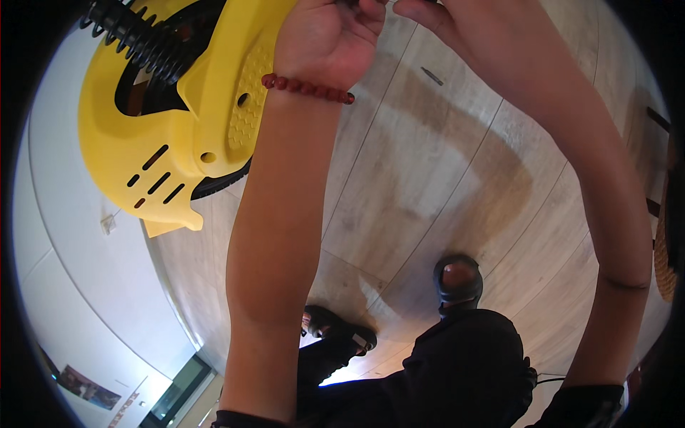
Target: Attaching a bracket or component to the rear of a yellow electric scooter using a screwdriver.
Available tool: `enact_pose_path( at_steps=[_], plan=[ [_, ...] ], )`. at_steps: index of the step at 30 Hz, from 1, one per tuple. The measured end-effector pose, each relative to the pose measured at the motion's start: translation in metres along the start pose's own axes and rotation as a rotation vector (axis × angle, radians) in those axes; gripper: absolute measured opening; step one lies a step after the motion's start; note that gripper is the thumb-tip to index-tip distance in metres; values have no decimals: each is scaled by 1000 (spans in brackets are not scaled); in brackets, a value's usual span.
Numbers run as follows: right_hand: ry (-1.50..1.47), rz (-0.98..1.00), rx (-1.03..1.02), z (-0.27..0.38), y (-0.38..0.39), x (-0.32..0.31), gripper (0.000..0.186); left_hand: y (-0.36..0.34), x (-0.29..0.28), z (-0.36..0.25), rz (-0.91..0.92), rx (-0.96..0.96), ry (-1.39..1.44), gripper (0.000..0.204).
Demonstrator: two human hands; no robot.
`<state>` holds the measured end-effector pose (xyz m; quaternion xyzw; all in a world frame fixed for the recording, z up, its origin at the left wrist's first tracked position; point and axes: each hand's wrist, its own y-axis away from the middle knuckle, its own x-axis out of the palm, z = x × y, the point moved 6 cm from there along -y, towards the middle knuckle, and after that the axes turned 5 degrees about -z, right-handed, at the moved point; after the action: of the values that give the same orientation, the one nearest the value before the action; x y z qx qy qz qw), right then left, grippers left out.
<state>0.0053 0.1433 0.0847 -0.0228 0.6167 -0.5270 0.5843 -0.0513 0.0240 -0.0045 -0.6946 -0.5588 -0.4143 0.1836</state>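
Note:
My left hand (330, 41) is at the top edge, palm turned up and fingers curled, a red bead bracelet (308, 88) on its wrist. Across a small gap, my right hand (464, 28) reaches in from the right with its thumb pointing at the left hand. Traces of something dark show at the fingers of both hands, but the frame's edge cuts it off. Left of my left hand stands a yellow plastic vehicle body (214, 100) with slots and a textured panel. It carries a black coil-spring shock absorber (146, 44) and has a black tyre (222, 182) beneath it.
A slim grey metal piece, like a driver bit (432, 75), lies on the wood-look floor (399, 207). My feet in dark sandals (458, 289) are below my arms. A white wall (78, 285) runs along the left, and a woven seat edge (665, 250) shows at far right.

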Motion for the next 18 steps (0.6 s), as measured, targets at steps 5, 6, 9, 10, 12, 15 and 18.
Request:
enact_pose_path(
  at_steps=[5, 6, 9, 10, 12, 15, 18],
  plan=[
    [236, -164, -364, -5, 4, 11, 23, 0, -4, 1, 37, -29, 12, 20],
    [237, -97, -320, -11, 4, 17, 22, -1, -8, 3, 1, -20, 24, 20],
    [226, -48, -295, -16, 4, 26, 21, -3, -11, 6, -2, -8, 17, 21],
    [212, -68, -311, -15, 4, 27, 20, -3, -10, 6, 28, -7, -3, 22],
    [165, -96, -286, -15, 3, 28, 20, -3, -11, 6, 32, 9, -8, 22],
    [125, -96, -219, -14, 2, 26, 20, -3, -12, 3, 39, 11, -31, 22],
    [59, -62, -110, -15, 0, 25, 21, -2, -11, 3, 34, 4, -49, 22]
  ],
)
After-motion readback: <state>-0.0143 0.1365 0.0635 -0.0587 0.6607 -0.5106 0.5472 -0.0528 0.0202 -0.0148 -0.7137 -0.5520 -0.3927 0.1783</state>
